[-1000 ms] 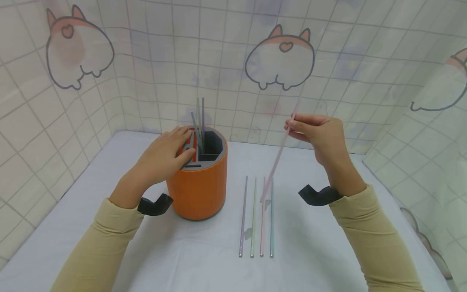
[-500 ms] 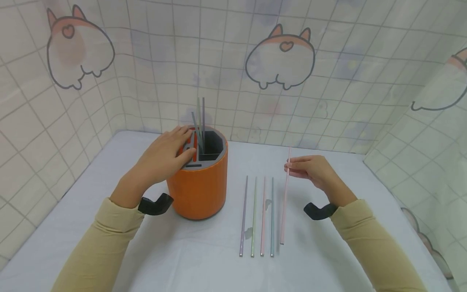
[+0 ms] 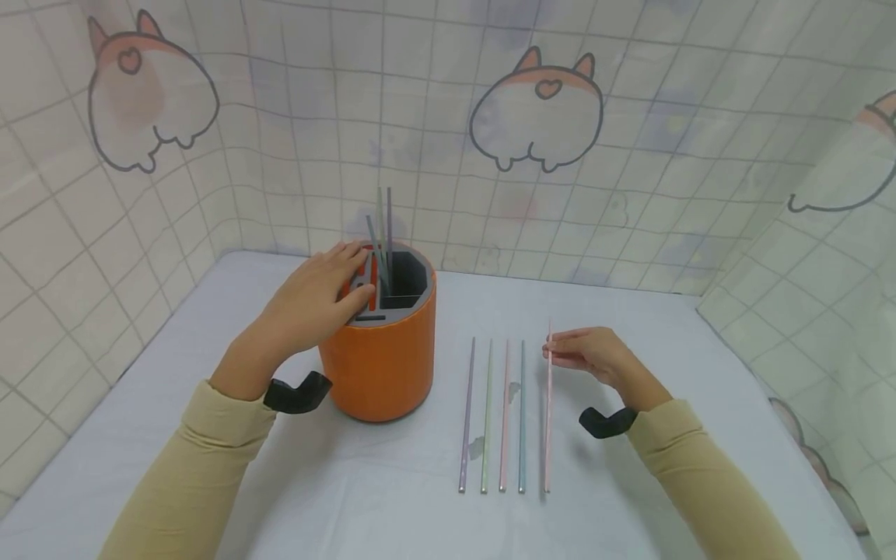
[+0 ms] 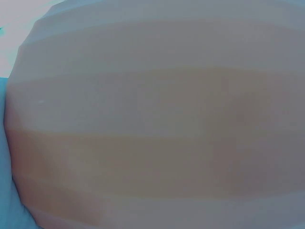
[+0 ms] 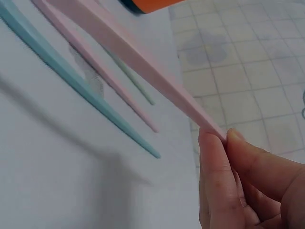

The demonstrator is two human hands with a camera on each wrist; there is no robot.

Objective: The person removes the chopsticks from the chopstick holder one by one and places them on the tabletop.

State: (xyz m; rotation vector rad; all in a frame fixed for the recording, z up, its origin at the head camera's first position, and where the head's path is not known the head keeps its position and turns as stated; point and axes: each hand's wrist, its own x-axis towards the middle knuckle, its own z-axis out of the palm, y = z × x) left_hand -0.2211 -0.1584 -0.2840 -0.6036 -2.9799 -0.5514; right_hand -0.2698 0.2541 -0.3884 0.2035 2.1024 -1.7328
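Observation:
My right hand [image 3: 595, 356] pinches a pink chopstick [image 3: 549, 424] near its upper end, between thumb and fingertips. The chopstick lies just right of a row on the white cloth: a purple chopstick [image 3: 467, 420], a green one [image 3: 487, 420], another pink one [image 3: 505, 428] and a blue one [image 3: 522, 420]. In the right wrist view the held pink chopstick [image 5: 143, 69] slants above the blue chopstick [image 5: 86, 88]. My left hand [image 3: 304, 299] rests on the grey slotted top of an orange utensil holder [image 3: 381, 373], fingers spread loosely. The left wrist view is filled with blurred skin.
Several thin sticks [image 3: 389, 225] stand in the holder's dark open compartment. A white cloth [image 3: 392, 490] covers the table. Behind and at the sides hangs a grid-patterned curtain [image 3: 434, 140] with corgi drawings. Small grey patches [image 3: 476, 448] show between the chopsticks.
My right hand has come down and toward me with the pink chopstick, which turned from slanted above the row to nearly parallel on its right. My left hand has stayed on the holder.

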